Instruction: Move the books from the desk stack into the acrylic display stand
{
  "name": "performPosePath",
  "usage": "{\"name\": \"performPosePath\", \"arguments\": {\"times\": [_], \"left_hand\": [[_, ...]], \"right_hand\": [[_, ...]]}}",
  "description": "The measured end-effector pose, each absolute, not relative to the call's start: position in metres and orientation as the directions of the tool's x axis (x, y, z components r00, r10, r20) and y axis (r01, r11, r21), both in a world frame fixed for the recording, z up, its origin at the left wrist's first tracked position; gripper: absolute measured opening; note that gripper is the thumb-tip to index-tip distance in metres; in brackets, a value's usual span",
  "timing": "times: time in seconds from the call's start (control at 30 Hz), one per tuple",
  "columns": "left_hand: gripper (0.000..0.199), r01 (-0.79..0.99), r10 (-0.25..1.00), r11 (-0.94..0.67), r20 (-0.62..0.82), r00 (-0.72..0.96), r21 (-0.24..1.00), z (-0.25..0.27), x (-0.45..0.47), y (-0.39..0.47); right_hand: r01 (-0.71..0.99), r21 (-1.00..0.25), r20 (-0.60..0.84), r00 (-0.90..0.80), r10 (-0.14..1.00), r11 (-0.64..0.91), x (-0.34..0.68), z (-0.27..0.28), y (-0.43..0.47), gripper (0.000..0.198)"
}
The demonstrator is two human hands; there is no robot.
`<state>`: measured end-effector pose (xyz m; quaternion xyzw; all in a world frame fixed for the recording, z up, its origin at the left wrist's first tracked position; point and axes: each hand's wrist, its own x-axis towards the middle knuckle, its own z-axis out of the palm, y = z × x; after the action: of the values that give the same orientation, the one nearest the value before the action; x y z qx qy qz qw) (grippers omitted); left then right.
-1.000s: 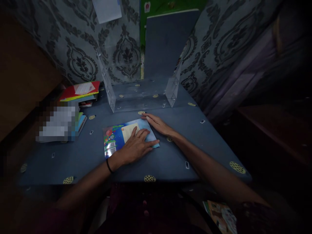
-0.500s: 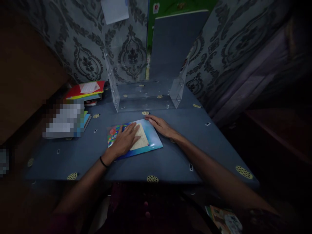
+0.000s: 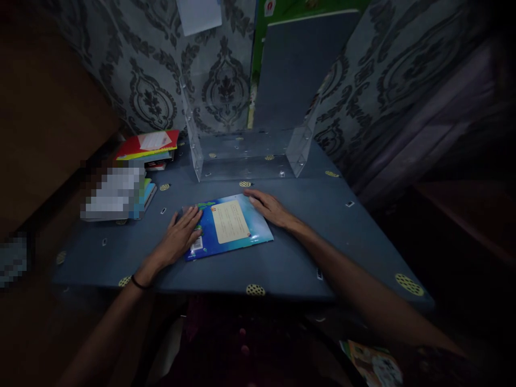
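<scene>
A thin blue book (image 3: pixel 258 228) with a cream text panel and a barcode lies flat on the table, its back cover up. My left hand (image 3: pixel 179 235) rests on the book's left edge with its fingers stretched out, covering part of that side. At the far right corner, my right hand (image 3: pixel 269 208) lies with fingers extended along the book's edge. Neither hand grips the book. A dark band circles my left wrist.
A clear acrylic stand (image 3: pixel 245 167) stands behind the book, near the patterned wall. To the left are a stack with a red folder (image 3: pixel 133 148) and another pile of books (image 3: pixel 147 199). The table (image 3: pixel 306 258) has a grey-blue printed cover. A grey board (image 3: pixel 302 70) leans at the back.
My left hand has slid left from the book's middle to its left edge, uncovering the cream panel. The colourful part at the left no longer shows. My right hand stays at the corner.
</scene>
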<state>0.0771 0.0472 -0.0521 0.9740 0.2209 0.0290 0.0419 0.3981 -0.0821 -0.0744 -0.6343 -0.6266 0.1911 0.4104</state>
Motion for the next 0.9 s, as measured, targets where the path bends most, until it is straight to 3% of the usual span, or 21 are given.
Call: {"name": "performPosePath", "arguments": {"times": [0.4, 0.9], "left_hand": [[0.063, 0.148, 0.145, -0.988, 0.062, 0.987, -0.038, -0.055, 0.06, -0.002], [0.06, 0.182, 0.181, -0.983, 0.041, 0.983, -0.021, -0.049, 0.12, -0.021]], "right_hand": [[0.71, -0.698, 0.283, 0.151, 0.947, 0.095, 0.396, -0.079, -0.081, 0.052], [0.838, -0.534, 0.281, 0.052, 0.958, 0.111, 0.379, -0.08, -0.09, 0.046]]}}
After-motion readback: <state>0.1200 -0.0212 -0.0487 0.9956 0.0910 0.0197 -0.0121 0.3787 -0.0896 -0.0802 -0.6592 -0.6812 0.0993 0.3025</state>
